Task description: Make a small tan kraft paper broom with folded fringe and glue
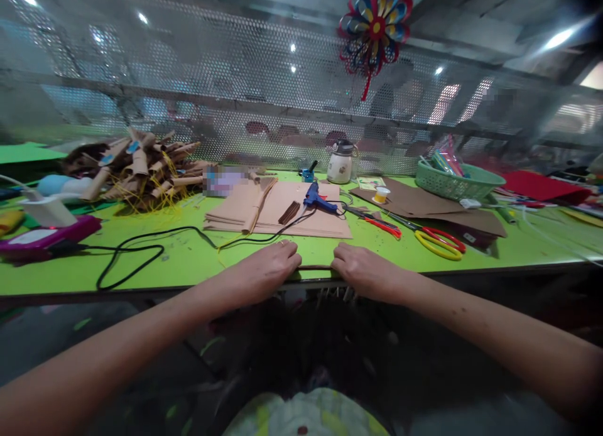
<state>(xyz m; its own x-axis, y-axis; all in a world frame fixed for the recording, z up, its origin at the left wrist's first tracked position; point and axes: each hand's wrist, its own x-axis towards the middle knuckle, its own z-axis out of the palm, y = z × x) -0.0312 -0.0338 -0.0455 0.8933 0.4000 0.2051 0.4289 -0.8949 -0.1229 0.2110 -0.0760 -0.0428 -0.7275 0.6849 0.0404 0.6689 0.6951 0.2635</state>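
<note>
Between my two hands runs a thin brown paper strip (315, 267), level along the front edge of the green table. My left hand (266, 269) is closed on its left end, fingers curled. On its right end my right hand (365, 269) is closed in the same way. Just beyond them lies a stack of brown kraft paper (226, 217). On the stack are a blue glue gun (318, 199), a small bundle of dark brown strips (289, 212) and a rolled paper piece (258, 207).
Scissors with red and yellow handles (440, 242) and red-handled pliers (384, 225) lie to the right, near a green basket (459, 179). A black cord (164, 230) loops across the left. Behind stand a flask (340, 163) and a heap of paper rolls (141, 172).
</note>
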